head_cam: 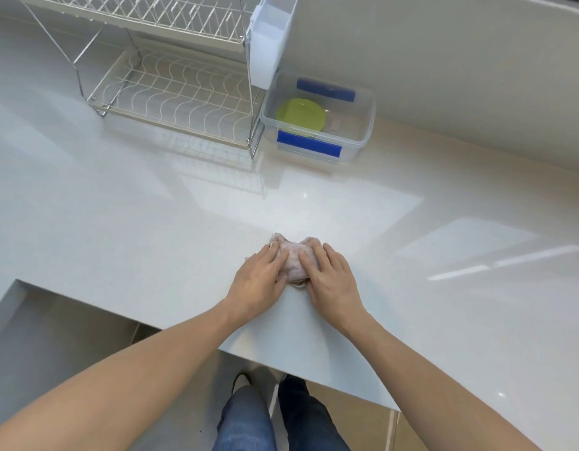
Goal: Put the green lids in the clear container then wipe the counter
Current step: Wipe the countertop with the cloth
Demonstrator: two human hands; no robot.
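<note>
A bunched pale pink cloth (293,255) lies on the white counter (151,229) near its front edge. My left hand (259,281) presses on the cloth's left side and my right hand (330,278) on its right side, fingers flat over it. At the back stands the clear container (363,138) with blue clips, its top open. Green lids (301,117) lie stacked inside it, toward its left wall.
A two-tier wire dish rack (171,92) stands at the back left, touching the container's side. A white plastic holder (268,43) hangs on the rack's right end. The wall (444,60) rises behind. The counter's front edge runs diagonally above my legs (281,418).
</note>
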